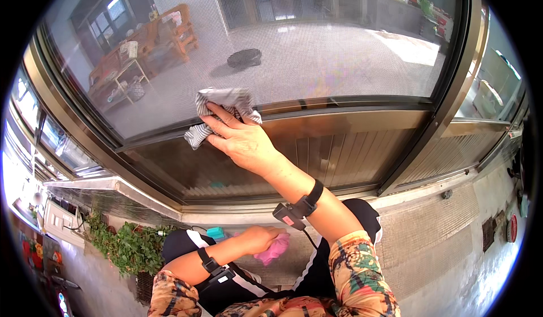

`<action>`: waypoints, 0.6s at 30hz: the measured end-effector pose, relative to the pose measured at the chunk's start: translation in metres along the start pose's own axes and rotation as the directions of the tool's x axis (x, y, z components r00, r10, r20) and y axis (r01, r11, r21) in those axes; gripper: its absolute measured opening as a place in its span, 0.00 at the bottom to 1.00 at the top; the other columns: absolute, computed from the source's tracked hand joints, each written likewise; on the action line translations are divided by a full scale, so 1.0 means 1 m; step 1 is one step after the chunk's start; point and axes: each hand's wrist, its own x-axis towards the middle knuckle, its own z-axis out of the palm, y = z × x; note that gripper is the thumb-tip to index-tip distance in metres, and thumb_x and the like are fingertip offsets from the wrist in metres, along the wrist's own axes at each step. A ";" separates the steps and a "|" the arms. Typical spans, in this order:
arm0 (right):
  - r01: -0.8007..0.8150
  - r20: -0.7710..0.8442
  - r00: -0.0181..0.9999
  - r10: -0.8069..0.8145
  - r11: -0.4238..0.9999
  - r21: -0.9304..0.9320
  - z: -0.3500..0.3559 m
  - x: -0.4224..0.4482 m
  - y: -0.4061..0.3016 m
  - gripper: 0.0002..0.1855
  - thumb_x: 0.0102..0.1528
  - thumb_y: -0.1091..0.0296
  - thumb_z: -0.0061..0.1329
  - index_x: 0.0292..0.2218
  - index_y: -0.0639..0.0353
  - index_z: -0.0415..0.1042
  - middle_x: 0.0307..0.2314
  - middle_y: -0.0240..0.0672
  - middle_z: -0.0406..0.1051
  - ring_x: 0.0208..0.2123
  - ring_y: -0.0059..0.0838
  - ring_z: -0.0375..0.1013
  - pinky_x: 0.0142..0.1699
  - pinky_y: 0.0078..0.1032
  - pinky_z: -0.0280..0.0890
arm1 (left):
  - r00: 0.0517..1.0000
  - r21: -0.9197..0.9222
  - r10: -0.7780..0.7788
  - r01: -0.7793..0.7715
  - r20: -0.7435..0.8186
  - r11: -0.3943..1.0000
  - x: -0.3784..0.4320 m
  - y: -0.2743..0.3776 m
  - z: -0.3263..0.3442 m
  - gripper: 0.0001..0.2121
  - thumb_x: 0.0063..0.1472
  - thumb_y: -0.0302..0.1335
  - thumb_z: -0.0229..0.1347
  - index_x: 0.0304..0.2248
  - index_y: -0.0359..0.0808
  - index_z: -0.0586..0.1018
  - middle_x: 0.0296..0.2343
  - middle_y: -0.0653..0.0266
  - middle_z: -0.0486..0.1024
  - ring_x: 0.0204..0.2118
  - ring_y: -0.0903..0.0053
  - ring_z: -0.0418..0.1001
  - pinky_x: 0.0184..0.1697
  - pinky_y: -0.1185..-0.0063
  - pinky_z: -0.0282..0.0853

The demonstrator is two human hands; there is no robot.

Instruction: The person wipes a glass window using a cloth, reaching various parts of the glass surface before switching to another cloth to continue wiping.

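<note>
With spread fingers, my right hand (244,145) presses a grey-and-white striped cloth (225,98) to the lower left of a mesh screen (292,69). The cloth overlaps the dark lower edge of the mesh, and one corner hangs over the brown metal rail (339,124) of the door. Low between my knees, my left hand (261,238) grips a bunched pink cloth (273,249); its fingertips are partly hidden. Just left of that hand, a small turquoise object (215,232) rests by my knee. Below the rail is a ribbed brown door panel (335,156).
Leafy green plants (133,245) grow at the left, beside a stone-faced ledge (114,194). A metal door post (449,88) stands to the right. Through the mesh show wooden furniture (182,28) and a dark round object (244,58) on the floor. A drain grate (488,235) lies far right.
</note>
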 end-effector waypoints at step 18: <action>-0.116 -0.158 0.984 0.083 0.970 -0.212 0.056 0.034 -0.032 0.10 0.46 0.69 0.48 0.33 0.52 0.75 0.51 0.36 0.63 0.59 0.47 0.52 0.58 0.54 0.46 | 0.974 0.169 -0.151 0.123 0.167 0.978 -0.010 -0.013 -0.001 0.12 0.58 0.32 0.43 0.38 0.42 0.76 0.31 0.58 0.77 0.31 0.59 0.76 0.31 0.66 0.69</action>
